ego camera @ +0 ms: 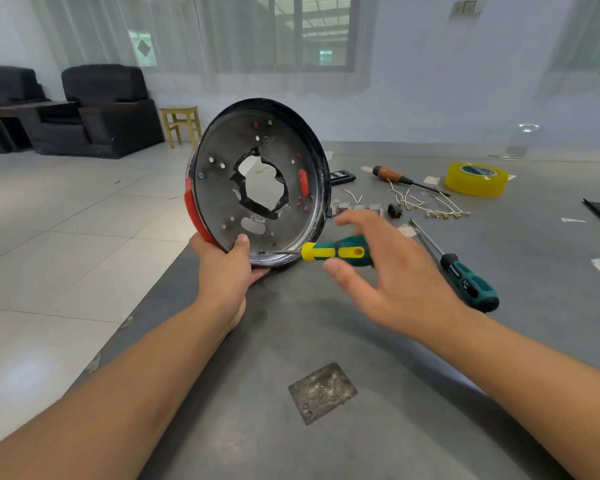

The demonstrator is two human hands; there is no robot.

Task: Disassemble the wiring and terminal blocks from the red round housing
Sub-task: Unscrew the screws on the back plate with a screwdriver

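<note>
the wires (426,202) and terminal blocks (357,207) are lying removed on the table (326,323), while the left hand (227,268) is gripping the stripped red housing (260,181) and the right hand (378,268), fingers spread loosely, is working a screwdriver (333,252) on a remaining screw (262,252).

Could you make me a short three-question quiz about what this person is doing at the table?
1. True or false: the left hand holds the red round housing up on its edge.
2. Which tool has its tip at a screw near the housing's lower rim? A) the orange-handled screwdriver B) the green and yellow screwdriver C) the tape roll
3. Fill in: the loose wires lie on the ___.

Key: 1. True. 2. B; the right hand is at its handle, fingers spread. 3. Table.
</note>
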